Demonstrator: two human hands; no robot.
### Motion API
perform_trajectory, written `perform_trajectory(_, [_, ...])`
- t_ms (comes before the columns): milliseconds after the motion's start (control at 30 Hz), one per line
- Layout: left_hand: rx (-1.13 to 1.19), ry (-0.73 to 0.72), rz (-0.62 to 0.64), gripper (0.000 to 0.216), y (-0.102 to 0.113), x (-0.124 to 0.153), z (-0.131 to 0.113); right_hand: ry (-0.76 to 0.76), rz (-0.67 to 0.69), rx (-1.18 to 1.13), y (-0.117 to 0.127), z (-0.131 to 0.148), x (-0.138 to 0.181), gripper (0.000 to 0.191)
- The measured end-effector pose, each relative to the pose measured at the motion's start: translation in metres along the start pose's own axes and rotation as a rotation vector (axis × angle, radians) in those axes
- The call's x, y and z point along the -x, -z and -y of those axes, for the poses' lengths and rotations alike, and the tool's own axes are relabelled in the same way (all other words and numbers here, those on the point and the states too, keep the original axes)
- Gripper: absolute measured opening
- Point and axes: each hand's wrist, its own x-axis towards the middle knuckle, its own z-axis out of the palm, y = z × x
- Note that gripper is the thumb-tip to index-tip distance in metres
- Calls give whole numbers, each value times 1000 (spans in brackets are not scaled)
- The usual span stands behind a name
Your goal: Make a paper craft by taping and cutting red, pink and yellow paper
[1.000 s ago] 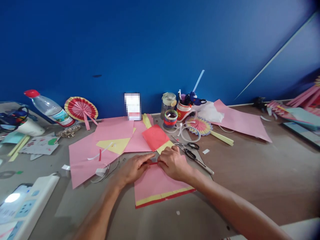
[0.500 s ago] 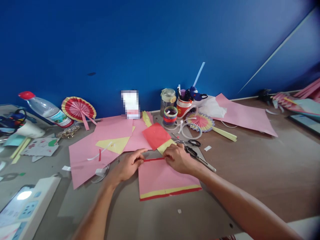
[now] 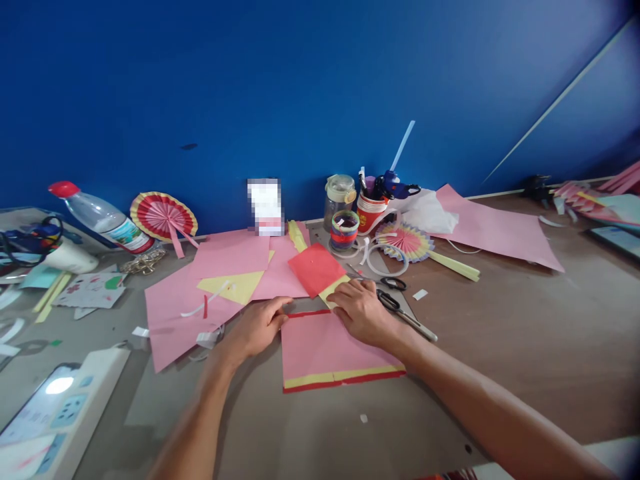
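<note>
While hands (image 3: 257,327) (image 3: 363,312) pin pink sheet (image 3: 325,347), scissors (image 3: 400,308) beside, red square (image 3: 315,268) beyond

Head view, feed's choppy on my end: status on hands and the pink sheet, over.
Left hand pinches folded far edge of pink sheet; right hand presses flat on it. Sheet flat on table. Scissors just beside right hand.

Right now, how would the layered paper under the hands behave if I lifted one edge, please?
Thin and flat, the paper would probably flop. Its pink, yellow and red layers might slide apart. The left hand and right hand press a fold that may spring open.
</note>
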Motion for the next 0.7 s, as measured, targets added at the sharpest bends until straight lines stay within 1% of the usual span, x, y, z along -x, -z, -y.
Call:
perform_trajectory(100, [-42, -17, 2, 36, -1, -1, 0, 126, -79, 91, -3, 6, 2, 34])
perform_trajectory(167, [-67, -29, -3, 35, -2, -1, 0, 243, -50, 120, -7, 12, 3, 42])
perform_trajectory(233, [-87, -39, -11, 35, -4, -2, -1, 308, 20, 146, -13, 17, 2, 44])
perform_trajectory(333, [-108, -49, -18, 37, -6, -2, -2, 307, 105, 191, -19, 22, -2, 37])
perform_trajectory(400, [-115, -55, -15, 37, -6, -2, -3, 324, 123, 210, -20, 23, -5, 30])
perform_trajectory(567, [-117, -63, -4, 36, -4, -2, -3, 355, 85, 225, -18, 16, -5, 17])
perform_trajectory(700, [-127, -58, -5, 34, -3, -2, -3, 333, 9, 179, -18, 11, -2, 19])
